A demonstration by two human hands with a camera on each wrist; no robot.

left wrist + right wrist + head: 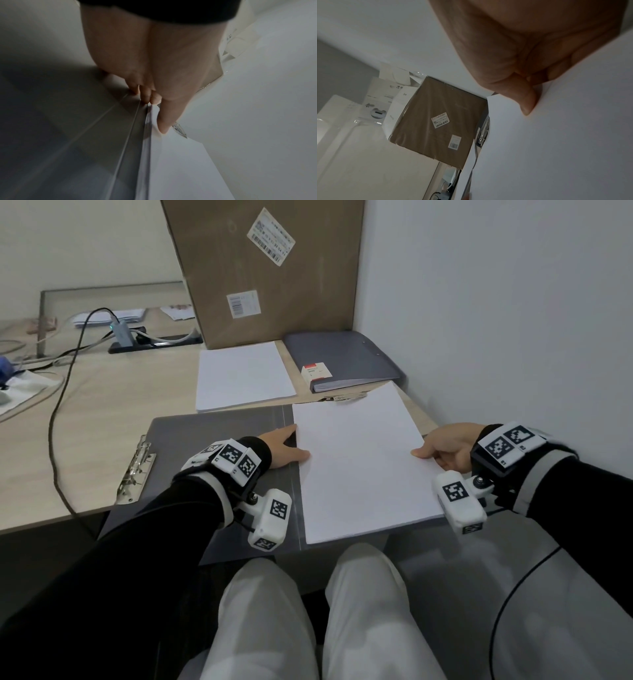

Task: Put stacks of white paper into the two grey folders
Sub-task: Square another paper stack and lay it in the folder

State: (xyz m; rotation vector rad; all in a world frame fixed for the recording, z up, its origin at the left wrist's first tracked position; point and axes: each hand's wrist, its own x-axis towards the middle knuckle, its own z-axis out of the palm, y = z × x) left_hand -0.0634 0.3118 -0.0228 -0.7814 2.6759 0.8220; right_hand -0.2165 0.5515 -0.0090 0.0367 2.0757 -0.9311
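Lying on the right half of an open grey folder [219, 440], a stack of white paper [363, 467] is held at both long edges. The left hand [284, 448] pinches its left edge, thumb on top of the sheets and the other fingers curled at the edge by the folder's spine; the left wrist view shows the thumb [165, 121] flat on the top sheet. The right hand [445, 448] grips the right edge the same way, thumb [524, 100] pressed on the top sheet and fingers tucked under. The stack sits slightly askew, its far right corner reaching past the folder's far edge.

The open folder lies at the near edge of the surface [102, 405], overhanging it toward the person's lap, with its metal clip [135, 470] on the left cover's outer edge. Just beyond it, on the far side, lies a second stack of white paper [243, 376], flat and apart from both hands. Right of that stack, against the wall, lies a closed grey folder [342, 361] bearing a small red and white label [317, 371]. A large cardboard box [267, 268] stands upright behind both. Farther left, a black cable [56, 405] runs across the surface toward a dark hub [154, 338] with plugs in it.
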